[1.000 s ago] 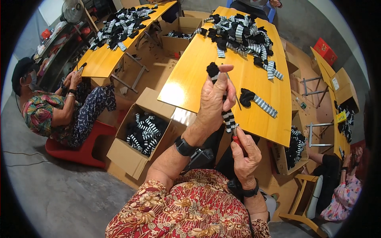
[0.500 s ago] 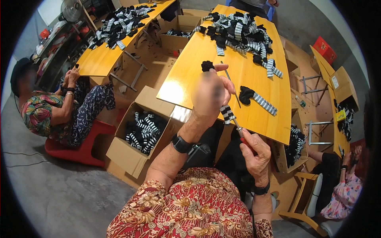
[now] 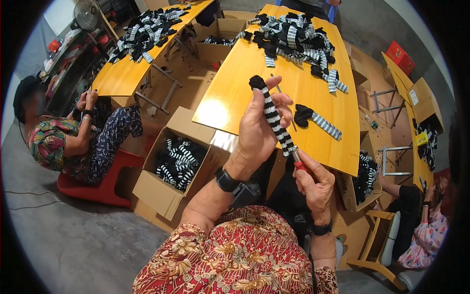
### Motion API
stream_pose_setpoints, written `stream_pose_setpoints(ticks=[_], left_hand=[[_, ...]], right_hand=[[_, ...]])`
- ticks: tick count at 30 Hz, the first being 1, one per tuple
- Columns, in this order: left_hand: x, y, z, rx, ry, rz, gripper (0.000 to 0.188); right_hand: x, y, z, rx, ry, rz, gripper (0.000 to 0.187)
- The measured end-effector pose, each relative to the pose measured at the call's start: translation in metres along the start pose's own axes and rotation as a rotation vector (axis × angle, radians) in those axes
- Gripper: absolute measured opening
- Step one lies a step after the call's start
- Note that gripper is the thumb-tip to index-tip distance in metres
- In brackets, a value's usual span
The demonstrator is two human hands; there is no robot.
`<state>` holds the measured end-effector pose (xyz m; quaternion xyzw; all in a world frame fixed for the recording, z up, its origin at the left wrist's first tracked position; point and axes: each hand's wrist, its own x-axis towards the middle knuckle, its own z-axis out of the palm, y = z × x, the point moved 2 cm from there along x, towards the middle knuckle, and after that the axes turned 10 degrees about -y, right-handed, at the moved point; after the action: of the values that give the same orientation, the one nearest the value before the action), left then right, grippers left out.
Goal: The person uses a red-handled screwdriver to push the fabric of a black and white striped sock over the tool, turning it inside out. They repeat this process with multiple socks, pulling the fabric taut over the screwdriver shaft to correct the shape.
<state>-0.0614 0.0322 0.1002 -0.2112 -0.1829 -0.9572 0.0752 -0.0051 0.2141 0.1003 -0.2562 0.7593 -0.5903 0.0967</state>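
Note:
A black-and-white striped knitted tube [image 3: 275, 117] with a bunched black end slants upward in front of me, its lower end over the metal shaft of a red-handled tool [image 3: 300, 166]. My right hand [image 3: 315, 183] is closed round the red handle. Behind the tube, my left hand [image 3: 262, 125] is open, thumb and fingers stretched out, with the tube lying across the fingers. A thin metal rod [image 3: 275, 84] shows partly behind the left fingers. To the right of that hand, a black and grey-white striped knitted piece [image 3: 320, 123] lies on the yellow table [image 3: 230, 100].
A heap of knitted pieces [image 3: 296, 41] covers the table's far end. Open cardboard boxes [image 3: 169, 208] of striped pieces stand left and right of my legs. One person [image 3: 63, 134] sits at a left table; another [image 3: 426, 240] sits at far right. A fan [image 3: 86, 14] stands back left.
My left hand has loosened from round the striped tube, its fingers now spread. More of the tube shows, lying straight above the tool. My right hand still grips the red handle.

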Motion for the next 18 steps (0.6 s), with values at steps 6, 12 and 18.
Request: stream_pose_setpoints(ticks=[6,12,18], left_hand=[[0.005,0.02,-0.01,0.097,0.095,0.083,0.037],[0.008,0.014,-0.012,0.249,0.128,0.065,0.042],[0.007,0.003,-0.007,0.368,0.121,-0.003,0.048]], right_hand=[[-0.011,-0.003,-0.008,-0.324,-0.055,-0.188,0.04],[-0.012,-0.004,-0.011,-0.426,-0.069,-0.208,0.043],[-0.007,-0.006,0.0,-0.406,0.006,-0.192,0.042]])
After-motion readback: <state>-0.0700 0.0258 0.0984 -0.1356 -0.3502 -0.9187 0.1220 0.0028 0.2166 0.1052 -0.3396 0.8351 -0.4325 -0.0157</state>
